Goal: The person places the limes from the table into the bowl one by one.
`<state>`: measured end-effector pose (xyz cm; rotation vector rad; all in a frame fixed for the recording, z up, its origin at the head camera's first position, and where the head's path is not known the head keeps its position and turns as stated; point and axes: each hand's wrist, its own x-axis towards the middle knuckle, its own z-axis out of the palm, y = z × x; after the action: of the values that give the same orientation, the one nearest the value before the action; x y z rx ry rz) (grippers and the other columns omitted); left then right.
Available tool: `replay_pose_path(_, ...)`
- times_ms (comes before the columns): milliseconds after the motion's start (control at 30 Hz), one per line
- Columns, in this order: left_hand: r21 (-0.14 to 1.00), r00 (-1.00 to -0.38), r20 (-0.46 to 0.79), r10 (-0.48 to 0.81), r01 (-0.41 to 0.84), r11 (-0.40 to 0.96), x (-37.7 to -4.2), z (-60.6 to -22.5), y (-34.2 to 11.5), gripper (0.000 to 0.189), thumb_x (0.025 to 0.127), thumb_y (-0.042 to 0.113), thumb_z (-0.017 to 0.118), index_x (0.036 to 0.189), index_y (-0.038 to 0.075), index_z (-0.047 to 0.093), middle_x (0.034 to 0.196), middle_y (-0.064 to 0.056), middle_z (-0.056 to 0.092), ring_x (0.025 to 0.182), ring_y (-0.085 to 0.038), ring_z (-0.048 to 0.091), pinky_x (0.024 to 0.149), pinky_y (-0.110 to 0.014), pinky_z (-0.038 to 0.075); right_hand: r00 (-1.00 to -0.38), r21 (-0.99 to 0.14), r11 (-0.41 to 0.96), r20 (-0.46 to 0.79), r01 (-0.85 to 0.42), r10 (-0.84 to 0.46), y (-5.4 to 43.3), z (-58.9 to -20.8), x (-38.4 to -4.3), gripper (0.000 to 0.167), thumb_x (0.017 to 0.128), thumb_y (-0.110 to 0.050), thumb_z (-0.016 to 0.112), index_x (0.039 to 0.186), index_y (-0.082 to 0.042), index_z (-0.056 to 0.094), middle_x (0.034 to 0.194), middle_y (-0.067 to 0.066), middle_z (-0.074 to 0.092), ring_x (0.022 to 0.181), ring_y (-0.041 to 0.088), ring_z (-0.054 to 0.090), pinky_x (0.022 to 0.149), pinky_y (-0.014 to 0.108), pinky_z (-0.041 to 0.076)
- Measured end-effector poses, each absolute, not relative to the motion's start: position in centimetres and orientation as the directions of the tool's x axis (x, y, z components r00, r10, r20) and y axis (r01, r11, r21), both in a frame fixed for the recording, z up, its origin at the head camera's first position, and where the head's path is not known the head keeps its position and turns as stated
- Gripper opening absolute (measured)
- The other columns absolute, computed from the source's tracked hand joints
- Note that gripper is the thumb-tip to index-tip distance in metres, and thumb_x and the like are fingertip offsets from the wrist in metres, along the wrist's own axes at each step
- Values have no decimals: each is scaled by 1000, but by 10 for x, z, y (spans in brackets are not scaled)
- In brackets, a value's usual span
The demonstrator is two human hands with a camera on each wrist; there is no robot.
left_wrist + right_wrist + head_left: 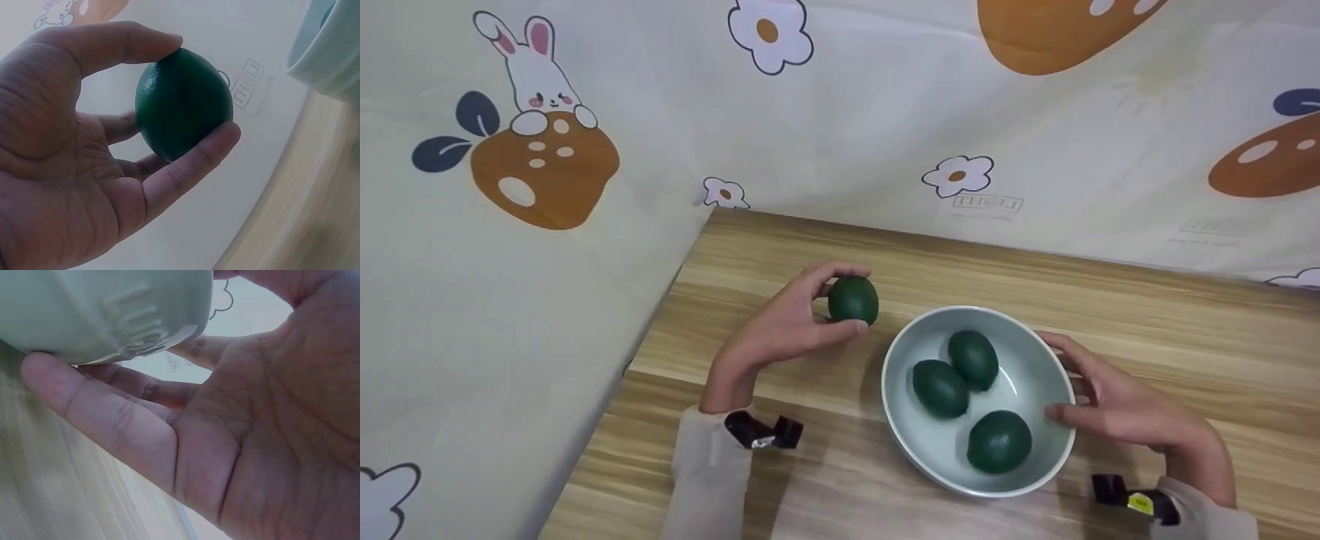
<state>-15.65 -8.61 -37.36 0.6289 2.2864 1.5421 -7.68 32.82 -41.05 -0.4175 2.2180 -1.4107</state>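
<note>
My left hand (791, 319) holds a dark green lime (853, 301) between thumb and fingers, to the left of the bowl. In the left wrist view the glossy lime (184, 107) sits at the fingertips, away from the palm. A pale green bowl (911, 442) has three more limes inside: two close together (973, 360) toward the back left and one (999, 442) near the front. My right hand (1132, 405) grips the bowl's right side, thumb over the rim. In the right wrist view, its fingers (118, 416) reach beneath the bowl's ribbed outer wall (129, 309).
Under the hands is a wood-grain table (825, 480). A pale sheet (855, 135) printed with flowers, a rabbit and orange fruit shapes rises along its back edge and left side. Dark camera straps (761, 431) sit on both wrists over light sleeves.
</note>
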Motion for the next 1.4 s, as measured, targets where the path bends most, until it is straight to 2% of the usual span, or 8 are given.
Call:
replay_pose_path(167, 931, -844, 11, 537, 205, 303, -156, -375, -82, 61, 89, 18, 81, 146, 14, 57, 151, -12, 54, 133, -36, 57, 97, -47, 58, -853, -904, 427, -207, -21, -479, 328, -409, -76, 84, 94, -9, 75, 164, -20, 32, 157, 19, 45, 130, 6, 59, 98, 24, 55)
replay_pose_path(433, 928, -832, 14, 555, 217, 302, -154, -371, -76, 61, 90, 20, 82, 146, 16, 57, 151, -9, 54, 133, -33, 58, 94, -38, 60, -854, -904, 426, -201, -27, -480, 330, -410, -75, 84, 93, -8, 75, 164, -20, 31, 155, 20, 46, 130, 7, 59, 97, 25, 56)
replay_pose_path(900, 938, -790, 9, 614, 219, 268, -149, -375, -59, 62, 90, 20, 82, 146, 14, 57, 150, -11, 52, 131, -32, 57, 96, -43, 62, -836, -918, 396, -201, -21, -510, 332, -411, -75, 84, 95, -6, 72, 165, -17, 28, 156, 24, 43, 129, 4, 59, 97, 26, 57)
replay_pose_path(1200, 922, -770, 25, 638, 265, 283, -145, -375, -53, 62, 90, 22, 81, 146, 14, 57, 151, -11, 51, 132, -33, 54, 98, -41, 58, -848, -907, 422, -213, -14, -485, 330, -412, -75, 86, 93, -7, 74, 165, -20, 29, 155, 22, 45, 129, 6, 59, 97, 25, 56)
replay_pose_path(1400, 909, -762, 30, 647, 290, 299, -145, -376, -51, 62, 90, 25, 82, 145, 15, 57, 150, -9, 51, 133, -32, 53, 103, -42, 54, -848, -895, 446, -244, 9, -472, 328, -410, -76, 86, 93, -11, 75, 165, -23, 29, 158, 20, 45, 133, 16, 57, 98, 23, 54)
